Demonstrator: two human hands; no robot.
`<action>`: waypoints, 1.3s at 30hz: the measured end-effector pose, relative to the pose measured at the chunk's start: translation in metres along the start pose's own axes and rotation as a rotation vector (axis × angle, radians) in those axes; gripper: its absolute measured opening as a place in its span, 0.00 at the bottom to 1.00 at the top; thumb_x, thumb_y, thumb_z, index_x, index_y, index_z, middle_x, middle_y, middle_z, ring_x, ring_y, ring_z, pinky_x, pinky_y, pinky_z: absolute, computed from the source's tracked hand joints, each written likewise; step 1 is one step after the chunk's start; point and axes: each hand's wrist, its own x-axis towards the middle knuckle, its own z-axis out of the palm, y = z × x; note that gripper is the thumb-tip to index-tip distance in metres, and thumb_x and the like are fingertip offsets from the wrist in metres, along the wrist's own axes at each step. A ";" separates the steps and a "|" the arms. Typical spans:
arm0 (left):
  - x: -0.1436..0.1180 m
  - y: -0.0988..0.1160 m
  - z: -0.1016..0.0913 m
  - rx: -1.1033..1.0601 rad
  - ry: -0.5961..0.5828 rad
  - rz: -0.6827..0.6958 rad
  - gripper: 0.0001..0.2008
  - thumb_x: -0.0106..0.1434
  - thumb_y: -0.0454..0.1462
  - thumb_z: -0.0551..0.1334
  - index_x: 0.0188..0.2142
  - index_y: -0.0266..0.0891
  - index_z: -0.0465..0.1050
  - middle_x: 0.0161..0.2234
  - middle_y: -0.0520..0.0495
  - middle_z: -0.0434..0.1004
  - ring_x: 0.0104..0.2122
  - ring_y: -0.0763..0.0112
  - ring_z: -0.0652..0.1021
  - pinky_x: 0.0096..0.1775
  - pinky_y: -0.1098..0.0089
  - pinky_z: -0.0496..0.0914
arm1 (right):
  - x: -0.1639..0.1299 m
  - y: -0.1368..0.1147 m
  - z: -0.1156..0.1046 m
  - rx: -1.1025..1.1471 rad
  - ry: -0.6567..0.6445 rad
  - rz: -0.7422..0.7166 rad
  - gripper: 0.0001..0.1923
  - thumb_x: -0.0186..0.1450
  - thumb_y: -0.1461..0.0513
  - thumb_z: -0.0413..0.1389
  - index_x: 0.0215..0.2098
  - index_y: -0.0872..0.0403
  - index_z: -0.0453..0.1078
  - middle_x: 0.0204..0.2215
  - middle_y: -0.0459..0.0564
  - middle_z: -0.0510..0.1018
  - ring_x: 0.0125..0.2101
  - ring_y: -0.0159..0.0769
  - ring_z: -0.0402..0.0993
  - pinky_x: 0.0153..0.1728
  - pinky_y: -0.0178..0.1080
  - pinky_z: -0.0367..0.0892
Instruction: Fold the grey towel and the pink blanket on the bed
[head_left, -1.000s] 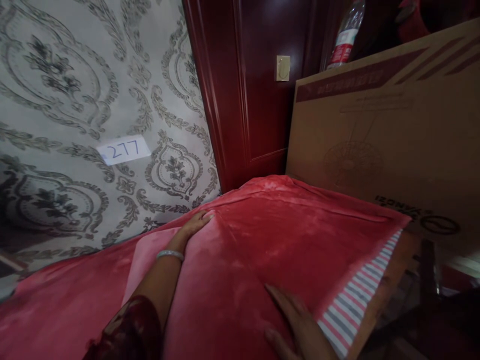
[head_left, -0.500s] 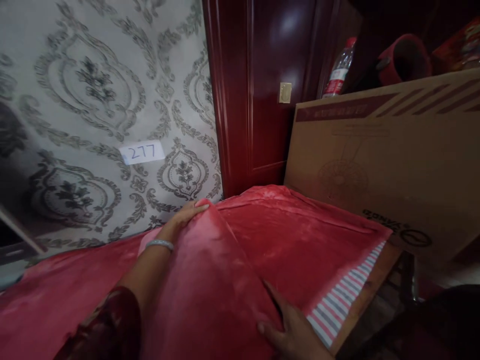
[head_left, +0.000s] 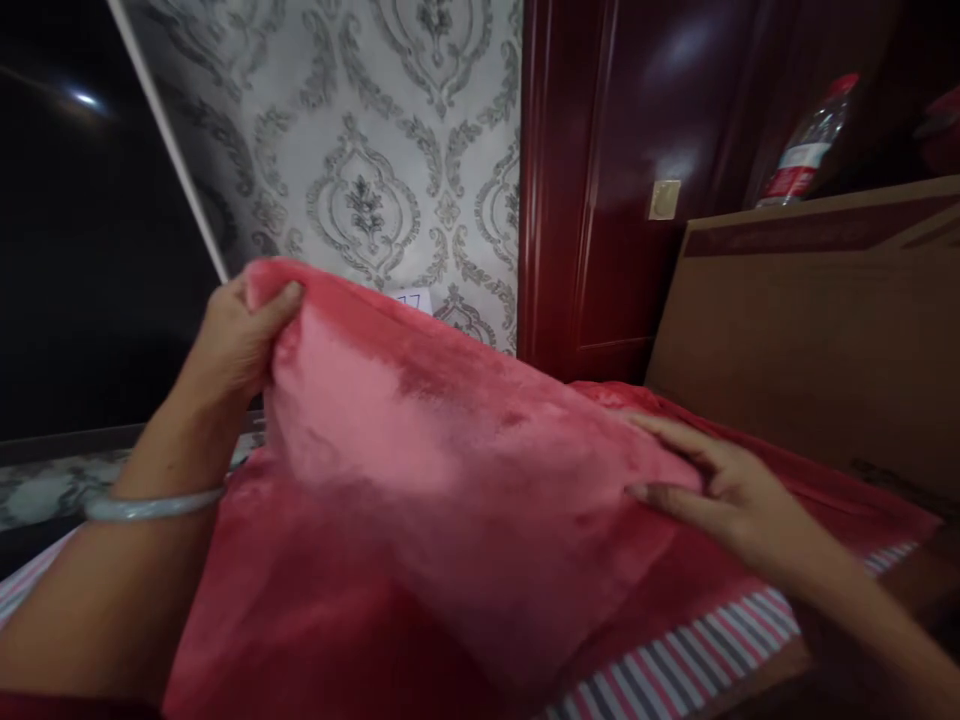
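Note:
A red plush blanket (head_left: 465, 450) hangs raised between my two hands, its near face pinkish where the pile catches light. My left hand (head_left: 244, 325) is closed on its upper left corner, thumb in front, with a pale bangle (head_left: 154, 505) on the wrist. At the right end of the raised edge, my right hand (head_left: 705, 480) pinches the fabric between thumb and fingers. More of the red fabric lies spread below and behind. Under it, a striped cloth (head_left: 675, 660) in grey, white and pink shows along the right edge.
A large cardboard box (head_left: 810, 330) stands at the right, with a plastic bottle (head_left: 806, 150) on top. Behind are a dark red door panel (head_left: 622, 180), patterned wallpaper (head_left: 367, 200) and a paper label (head_left: 416, 300) partly covered by the blanket. A black screen-like panel (head_left: 90, 250) is at left.
My left hand has lifted the blanket's corner up and to the left. My right hand has risen with its edge. The view has turned left, bringing the black panel in.

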 end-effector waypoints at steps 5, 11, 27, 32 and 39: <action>-0.025 -0.011 -0.033 0.004 -0.060 -0.320 0.31 0.40 0.53 0.76 0.36 0.35 0.74 0.28 0.50 0.75 0.28 0.73 0.72 0.30 0.71 0.70 | 0.057 -0.010 -0.014 -0.173 -0.088 -0.176 0.25 0.61 0.54 0.61 0.57 0.46 0.73 0.53 0.48 0.78 0.52 0.50 0.75 0.52 0.51 0.72; -0.033 -0.034 -0.036 0.092 -0.088 -0.386 0.23 0.45 0.51 0.72 0.29 0.39 0.68 0.22 0.55 0.66 0.21 0.77 0.66 0.22 0.75 0.63 | 0.128 0.011 0.016 -0.285 -0.096 -0.190 0.28 0.59 0.63 0.55 0.58 0.55 0.71 0.51 0.52 0.79 0.50 0.47 0.75 0.54 0.50 0.68; -0.300 -0.101 -0.115 0.812 -0.698 0.200 0.16 0.60 0.33 0.53 0.42 0.47 0.76 0.42 0.43 0.81 0.41 0.58 0.80 0.42 0.61 0.76 | -0.120 0.118 0.112 -0.685 -0.202 -0.511 0.25 0.61 0.72 0.48 0.52 0.51 0.74 0.44 0.56 0.79 0.44 0.44 0.70 0.46 0.48 0.64; -0.321 -0.095 -0.118 0.843 -0.653 0.122 0.15 0.62 0.33 0.53 0.43 0.46 0.76 0.44 0.40 0.80 0.45 0.57 0.80 0.45 0.58 0.76 | -0.135 0.117 0.114 -0.621 -0.162 -0.431 0.25 0.64 0.71 0.47 0.56 0.51 0.72 0.47 0.56 0.78 0.47 0.46 0.71 0.48 0.50 0.66; -0.271 -0.053 -0.110 0.663 -0.588 -0.102 0.14 0.65 0.42 0.56 0.49 0.52 0.72 0.49 0.48 0.80 0.48 0.60 0.80 0.49 0.62 0.75 | -0.112 0.092 0.083 -0.416 -0.178 -0.307 0.23 0.69 0.58 0.52 0.62 0.50 0.66 0.51 0.55 0.78 0.51 0.47 0.73 0.53 0.52 0.65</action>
